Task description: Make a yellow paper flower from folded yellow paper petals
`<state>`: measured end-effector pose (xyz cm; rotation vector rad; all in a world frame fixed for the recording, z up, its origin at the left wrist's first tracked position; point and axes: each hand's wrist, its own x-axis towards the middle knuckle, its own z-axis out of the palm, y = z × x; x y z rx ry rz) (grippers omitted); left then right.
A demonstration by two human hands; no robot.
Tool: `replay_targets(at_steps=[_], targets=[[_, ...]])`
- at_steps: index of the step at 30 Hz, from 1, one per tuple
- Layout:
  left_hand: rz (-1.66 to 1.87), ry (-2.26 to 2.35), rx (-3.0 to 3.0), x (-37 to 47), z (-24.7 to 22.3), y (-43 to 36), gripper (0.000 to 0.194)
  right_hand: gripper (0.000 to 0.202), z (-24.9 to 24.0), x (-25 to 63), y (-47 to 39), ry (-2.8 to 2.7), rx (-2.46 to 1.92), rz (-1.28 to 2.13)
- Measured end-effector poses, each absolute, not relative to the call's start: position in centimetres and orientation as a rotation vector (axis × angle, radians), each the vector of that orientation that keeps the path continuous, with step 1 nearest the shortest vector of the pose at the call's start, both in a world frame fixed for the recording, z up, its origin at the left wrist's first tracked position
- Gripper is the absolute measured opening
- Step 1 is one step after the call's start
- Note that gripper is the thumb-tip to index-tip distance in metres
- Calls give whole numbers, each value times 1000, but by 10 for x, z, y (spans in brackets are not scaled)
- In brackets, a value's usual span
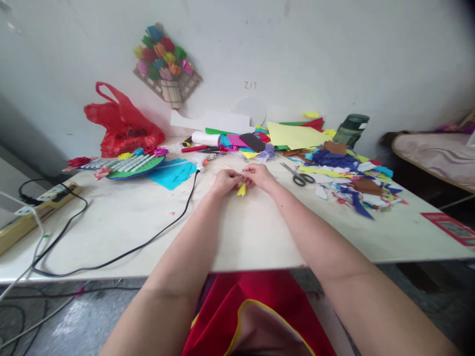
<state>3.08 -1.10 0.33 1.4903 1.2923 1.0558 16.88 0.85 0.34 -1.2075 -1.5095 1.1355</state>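
Pinch grip at yellow piece (241,190): small, close work

Left hand (225,182) and right hand (260,177) meet mid-tabletop (260,232), well in from the front edge. Fingers of both look closed in a pinch at the piece's upper end; its flared end points toward the front edge. Exact finger contact too small to read. Stick (225,165) pokes out past the left fingers, toward the back edge; can't tell which hand has it.

Handling, my read:
- Light pressure, upper end only. Flared end looks thin, would crush.
- One hand steadies, other makes small moves. Both pulling risks a tear.
- Rest wrists on the tabletop against wobble.
- Left forearm off the cord (148,242); a snag could drag the white tool (201,163).
- Scissors (299,178) lie right of the right hand, so don't sweep that way.
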Motion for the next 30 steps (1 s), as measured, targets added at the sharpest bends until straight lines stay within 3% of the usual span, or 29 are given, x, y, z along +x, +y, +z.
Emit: replay_targets(at_steps=[17, 30], targets=[[1061, 1435, 1867, 30, -1, -6, 7, 11, 2, 166, 7, -1541, -1224, 1092], [1008, 1359, 1633, 22, 3, -9, 5, 20, -6, 172, 13, -1635, -1041, 1154]])
